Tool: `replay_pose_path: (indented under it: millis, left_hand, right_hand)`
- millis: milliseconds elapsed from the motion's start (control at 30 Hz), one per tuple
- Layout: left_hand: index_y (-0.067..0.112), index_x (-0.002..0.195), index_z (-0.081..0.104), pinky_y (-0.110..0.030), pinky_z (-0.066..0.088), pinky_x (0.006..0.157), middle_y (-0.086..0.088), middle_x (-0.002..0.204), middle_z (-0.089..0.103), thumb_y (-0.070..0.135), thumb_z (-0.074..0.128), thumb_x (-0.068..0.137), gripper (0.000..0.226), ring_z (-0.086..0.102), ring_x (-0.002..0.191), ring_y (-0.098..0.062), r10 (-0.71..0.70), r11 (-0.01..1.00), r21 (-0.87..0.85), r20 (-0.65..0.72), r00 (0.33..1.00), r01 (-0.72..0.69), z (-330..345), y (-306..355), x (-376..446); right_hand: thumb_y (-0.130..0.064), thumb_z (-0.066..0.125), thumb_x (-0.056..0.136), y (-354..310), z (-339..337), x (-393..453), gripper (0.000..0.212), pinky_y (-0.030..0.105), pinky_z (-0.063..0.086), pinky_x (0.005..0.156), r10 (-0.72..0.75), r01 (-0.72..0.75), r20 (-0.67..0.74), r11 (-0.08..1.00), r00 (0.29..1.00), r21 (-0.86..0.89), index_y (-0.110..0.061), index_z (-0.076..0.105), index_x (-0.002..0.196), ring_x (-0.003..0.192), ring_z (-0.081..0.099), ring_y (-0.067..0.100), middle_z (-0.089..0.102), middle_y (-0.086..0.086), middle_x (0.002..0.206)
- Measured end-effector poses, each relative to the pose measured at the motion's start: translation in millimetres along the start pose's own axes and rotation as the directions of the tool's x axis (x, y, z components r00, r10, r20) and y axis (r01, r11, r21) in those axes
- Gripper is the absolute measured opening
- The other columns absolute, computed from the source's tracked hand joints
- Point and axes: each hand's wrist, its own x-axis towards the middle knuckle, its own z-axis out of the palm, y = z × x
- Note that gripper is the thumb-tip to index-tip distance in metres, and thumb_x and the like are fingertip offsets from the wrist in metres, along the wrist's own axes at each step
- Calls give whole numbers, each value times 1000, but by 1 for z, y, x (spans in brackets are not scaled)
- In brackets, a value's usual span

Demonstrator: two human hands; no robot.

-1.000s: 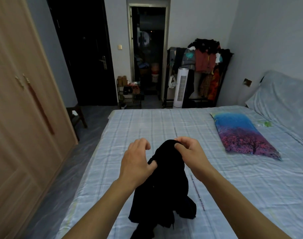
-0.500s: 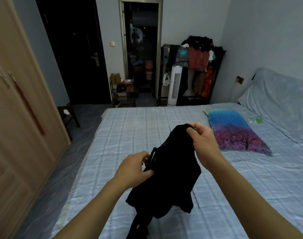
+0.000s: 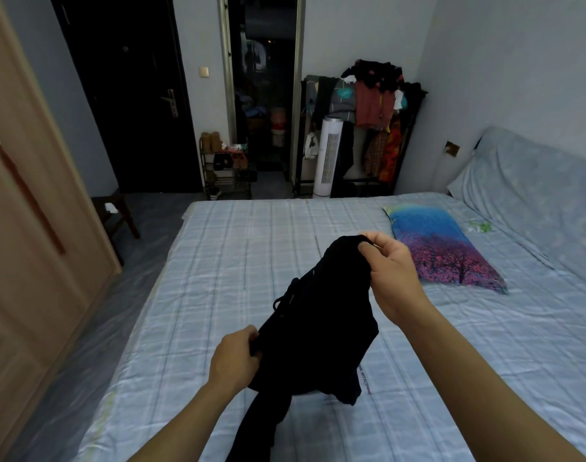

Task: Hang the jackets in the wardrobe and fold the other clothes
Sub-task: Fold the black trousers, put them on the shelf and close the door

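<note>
Nearest, over the bed's near edge, the left hand pinches the lower left edge of a black garment, fingers curled into the cloth. The garment hangs bunched between both hands above the checked bedsheet, its tail trailing down toward the near edge; a thin cord or strap shows along its left side, and its exact kind cannot be told. Higher and farther in, the right hand grips its top edge between thumb and curled fingers. It looks light, limp and thin, so it will sag and twist; holding two corners of one hem should spread it flat. Beyond, a printed pillow lies toward the bed's right side, and a laden clothes rack stands past the far edge.
</note>
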Motion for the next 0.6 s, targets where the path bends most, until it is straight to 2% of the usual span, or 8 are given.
replay_pose_path:
  millis: [100,167,233,300,367,433,533,600]
  left_hand:
    - [26,74,50,-33,44,50,6,60,57,5,58,82,24,56,55,-12,3,1000,-12,-88,996,-4,-7,-9,3]
    - [24,78,53,-37,48,53,5,61,58,7,61,81,18,59,59,-17,41,999,11,-142,989,-40,-20,-14,8]
    - [26,80,56,-38,51,57,4,66,62,7,61,79,19,60,64,-21,81,996,42,-180,980,-74,-38,-17,13]
    - [27,82,60,-38,53,61,5,72,66,6,60,77,23,63,69,-21,108,994,56,-187,976,-99,-58,-20,17]
    - [29,83,62,-36,54,66,5,77,68,4,61,72,27,65,74,-21,145,988,79,-181,973,-133,-80,-22,22]
    - [31,83,57,-36,54,67,5,77,69,1,60,70,33,66,74,-20,202,978,81,-178,963,-190,-106,-22,26]
    - [29,86,44,-40,58,62,5,81,70,-9,67,74,45,69,67,-14,237,969,-24,-174,956,-244,-149,-15,31]
    - [27,86,42,-39,60,65,4,85,72,-7,74,75,48,71,72,-9,232,962,-89,-228,946,-258,-175,-6,33]
  right_hand:
    - [-2,51,97,8,-13,7,18,26,53,65,-5,4,-31,999,1000,-44,-9,67,92,72,65,16,69,9,82]
    - [-3,50,97,18,-21,14,19,26,52,63,20,-26,-117,998,993,-52,-10,67,91,71,64,16,70,7,80]
    - [-4,49,97,33,-30,22,18,26,51,61,33,-62,-217,990,976,-126,-8,67,94,71,63,17,69,8,82]
    - [-4,48,96,47,-38,28,17,20,47,55,11,-71,-248,969,969,-235,-4,65,98,66,59,15,65,8,80]
    - [-3,48,95,57,-46,33,16,19,44,52,-26,-51,-224,942,974,-331,-3,63,96,61,56,12,63,6,75]
    - [-3,49,95,64,-54,40,15,26,45,58,-33,-35,-165,919,986,-392,-6,63,91,65,57,14,63,4,74]
    - [-4,49,95,66,-60,48,18,32,43,62,-4,-27,-68,890,998,-455,-11,65,88,69,57,18,63,4,74]
    - [-3,49,96,59,-60,51,17,32,42,60,-32,24,-12,903,999,-429,-8,65,91,67,55,19,62,7,75]
